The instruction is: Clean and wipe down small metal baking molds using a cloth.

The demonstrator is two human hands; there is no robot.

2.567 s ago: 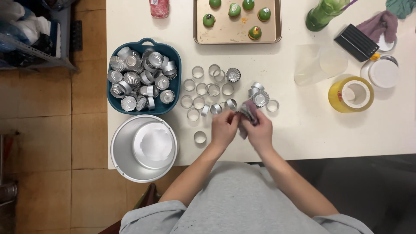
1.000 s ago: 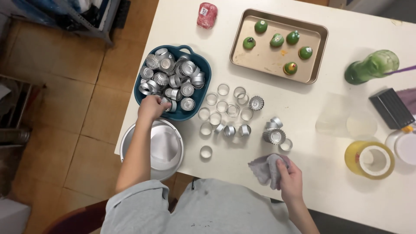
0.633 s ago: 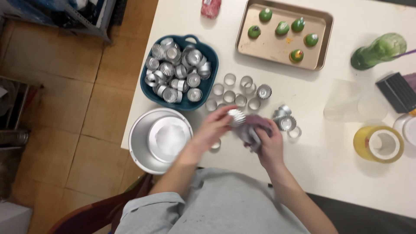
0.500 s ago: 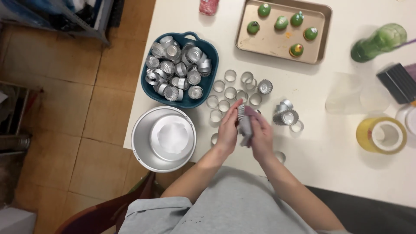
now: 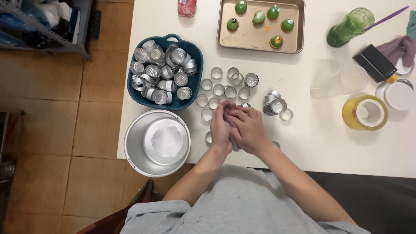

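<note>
My left hand (image 5: 221,128) and my right hand (image 5: 247,130) are pressed together over the front of the white table (image 5: 329,143). Between them sits a greyish-purple cloth (image 5: 226,109), and a small metal mould is probably wrapped in it, though I cannot see it. Just beyond my fingers lie several metal rings (image 5: 219,90) and fluted tart moulds (image 5: 275,106). A blue basket (image 5: 196,93) full of fluted metal moulds stands to the left of them.
A steel bowl (image 5: 132,149) holding white paper liners overhangs the table's left front corner. At the back a baking tray (image 5: 255,39) carries several green round cakes. A green bottle (image 5: 346,28), clear plastic cup (image 5: 329,82), yellow tape roll (image 5: 365,113) and white lid (image 5: 401,95) stand right.
My left hand reached into the blue basket a second ago, then came back to meet my right hand and the cloth. Both hands now close together around the cloth.
</note>
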